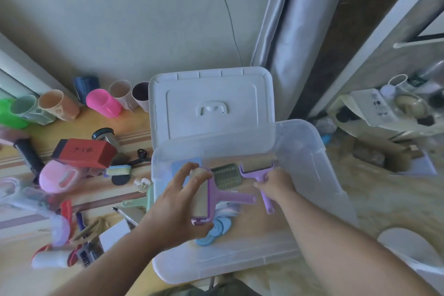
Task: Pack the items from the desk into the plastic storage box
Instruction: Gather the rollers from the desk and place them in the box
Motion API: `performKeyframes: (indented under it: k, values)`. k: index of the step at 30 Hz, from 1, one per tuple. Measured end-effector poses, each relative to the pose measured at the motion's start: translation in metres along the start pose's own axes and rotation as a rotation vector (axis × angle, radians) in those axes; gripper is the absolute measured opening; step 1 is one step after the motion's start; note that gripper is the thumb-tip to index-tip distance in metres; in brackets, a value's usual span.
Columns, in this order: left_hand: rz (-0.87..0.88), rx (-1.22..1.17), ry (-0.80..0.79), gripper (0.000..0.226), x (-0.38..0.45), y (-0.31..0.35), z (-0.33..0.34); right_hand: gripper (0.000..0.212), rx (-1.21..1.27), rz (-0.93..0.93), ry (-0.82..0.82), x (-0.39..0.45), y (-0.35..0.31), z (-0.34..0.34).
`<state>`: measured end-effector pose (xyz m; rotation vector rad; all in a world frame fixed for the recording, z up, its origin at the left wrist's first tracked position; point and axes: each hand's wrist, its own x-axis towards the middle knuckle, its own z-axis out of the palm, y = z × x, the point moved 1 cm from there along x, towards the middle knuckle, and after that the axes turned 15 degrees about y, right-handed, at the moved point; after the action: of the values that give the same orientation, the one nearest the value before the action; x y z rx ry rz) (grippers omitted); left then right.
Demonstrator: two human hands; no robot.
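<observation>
The clear plastic storage box stands open at the desk's right end, with its white lid leaning upright behind it. Over the box, my left hand grips a pink-purple lint roller by its roll. My right hand holds the handle of a second purple lint roller, whose roll lies near the box's far wall. Between them in the box lies a grey-green grater-like tool. Blue discs rest on the box floor.
The wooden desk on the left carries several cups, a red box, a pink case, a small brush, a black roller and mixed clutter near the front left. A white chair is at right.
</observation>
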<state>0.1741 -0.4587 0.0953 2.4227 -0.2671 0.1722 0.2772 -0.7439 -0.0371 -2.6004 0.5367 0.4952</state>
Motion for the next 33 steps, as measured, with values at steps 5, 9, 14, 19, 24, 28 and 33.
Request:
performKeyframes:
  k: [5, 9, 14, 19, 24, 28, 33]
  values:
    - [0.008, -0.039, -0.039, 0.100, 0.004, 0.001, 0.011, 0.041, 0.332, -0.262, -0.021, -0.029, -0.048, -0.047]
    - [0.028, -0.071, -0.019, 0.104, 0.017, 0.009, 0.024, 0.031, 0.040, -0.722, -0.328, -0.077, -0.060, -0.075]
    - [0.062, -0.135, 0.039, 0.098, 0.025, 0.024, 0.047, 0.016, -0.014, -0.885, -0.039, -0.077, -0.039, -0.073]
    - [0.092, -0.090, -0.034, 0.101, 0.021, 0.023, 0.067, 0.011, -0.145, -0.873, -0.052, -0.050, -0.011, -0.078]
    - [0.111, 0.131, -0.083, 0.073, 0.009, 0.003, 0.061, 0.026, -0.593, -0.921, -0.108, 0.004, 0.022, -0.066]
    - [0.127, 0.308, -0.173, 0.066, -0.004, -0.014, 0.046, 0.026, -0.896, -1.099, -0.216, 0.018, 0.028, -0.049]
    - [0.164, 0.405, -0.201, 0.061, -0.015, -0.022, 0.040, 0.015, -0.917, -0.981, -0.303, 0.018, 0.030, -0.026]
